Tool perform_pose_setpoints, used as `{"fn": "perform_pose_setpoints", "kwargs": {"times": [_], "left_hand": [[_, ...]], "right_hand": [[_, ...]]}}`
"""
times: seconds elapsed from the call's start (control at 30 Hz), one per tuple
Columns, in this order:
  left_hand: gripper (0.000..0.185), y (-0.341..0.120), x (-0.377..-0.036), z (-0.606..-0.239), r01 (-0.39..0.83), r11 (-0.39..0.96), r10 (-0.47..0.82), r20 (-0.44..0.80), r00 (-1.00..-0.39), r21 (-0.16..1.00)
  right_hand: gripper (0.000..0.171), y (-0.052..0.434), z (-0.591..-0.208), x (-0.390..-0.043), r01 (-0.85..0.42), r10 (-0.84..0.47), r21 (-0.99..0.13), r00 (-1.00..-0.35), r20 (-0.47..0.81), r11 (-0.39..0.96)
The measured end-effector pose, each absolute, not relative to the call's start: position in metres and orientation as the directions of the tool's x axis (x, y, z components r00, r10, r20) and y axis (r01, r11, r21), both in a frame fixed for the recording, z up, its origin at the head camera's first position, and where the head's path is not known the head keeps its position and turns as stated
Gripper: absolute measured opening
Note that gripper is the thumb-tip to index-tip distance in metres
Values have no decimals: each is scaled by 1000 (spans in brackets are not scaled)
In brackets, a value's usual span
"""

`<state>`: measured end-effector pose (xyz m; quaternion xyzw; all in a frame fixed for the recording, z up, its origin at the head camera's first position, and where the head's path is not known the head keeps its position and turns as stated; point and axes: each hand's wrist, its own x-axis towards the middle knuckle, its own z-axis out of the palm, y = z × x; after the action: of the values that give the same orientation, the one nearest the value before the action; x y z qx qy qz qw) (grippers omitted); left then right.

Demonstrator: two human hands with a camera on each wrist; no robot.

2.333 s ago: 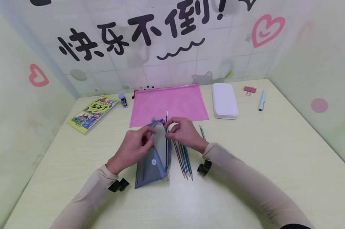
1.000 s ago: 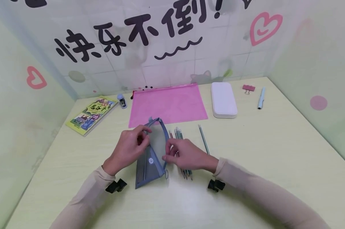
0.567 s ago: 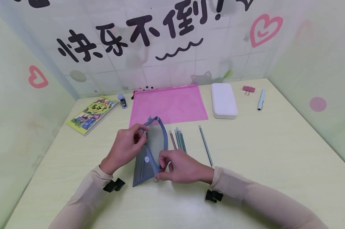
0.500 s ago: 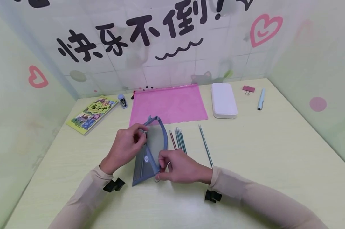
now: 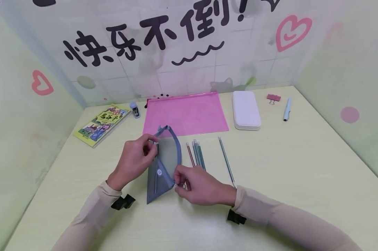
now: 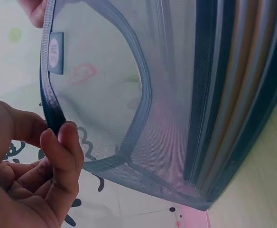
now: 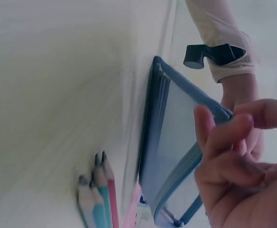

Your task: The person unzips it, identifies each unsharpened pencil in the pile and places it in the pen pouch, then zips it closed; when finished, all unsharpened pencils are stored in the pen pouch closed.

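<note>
A blue-grey mesh pencil pouch [image 5: 152,190] stands tilted on the table, its zippered mouth gaping. My left hand [image 5: 133,157] pinches one edge of the mouth between thumb and fingers, as the left wrist view also shows with the zipper band [image 6: 53,111]. My right hand [image 5: 198,184] pinches the near end of the mouth, at the zipper's corner. Long pencils [image 6: 245,71] lie inside along the pouch's bottom, seen through the mesh. Right of the pouch lie several green pencils [image 5: 199,153] and a red pencil [image 5: 190,153], their tips [image 7: 98,178] showing in the right wrist view.
A single green pencil [image 5: 226,158] lies farther right. Along the back are a yellow book [image 5: 102,125], a small lidded bottle [image 5: 135,109], a pink zip folder [image 5: 185,113], a white case [image 5: 246,110], a binder clip [image 5: 274,98] and a light-blue pen [image 5: 287,109].
The black pencil held over the pouch's mouth has left my right hand, which moved down to the pouch's near end. My left hand and the pouch shifted slightly left.
</note>
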<state>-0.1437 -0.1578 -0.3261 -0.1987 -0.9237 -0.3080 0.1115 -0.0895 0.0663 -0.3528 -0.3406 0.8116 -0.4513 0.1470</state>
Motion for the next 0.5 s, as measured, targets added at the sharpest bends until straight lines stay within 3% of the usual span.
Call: {"fn": "perform_pose_setpoints", "kwargs": {"times": [0.23, 0.5], "left_hand": [[18, -154, -143, -326, 425, 736, 303, 304, -903, 528], [19, -151, -116, -327, 461, 710, 390, 249, -887, 533]], "right_hand": [[3, 76, -353, -93, -418, -758, -871, -646, 85, 258], [5, 79, -344, -102, -461, -710, -845, -689, 149, 270]]}}
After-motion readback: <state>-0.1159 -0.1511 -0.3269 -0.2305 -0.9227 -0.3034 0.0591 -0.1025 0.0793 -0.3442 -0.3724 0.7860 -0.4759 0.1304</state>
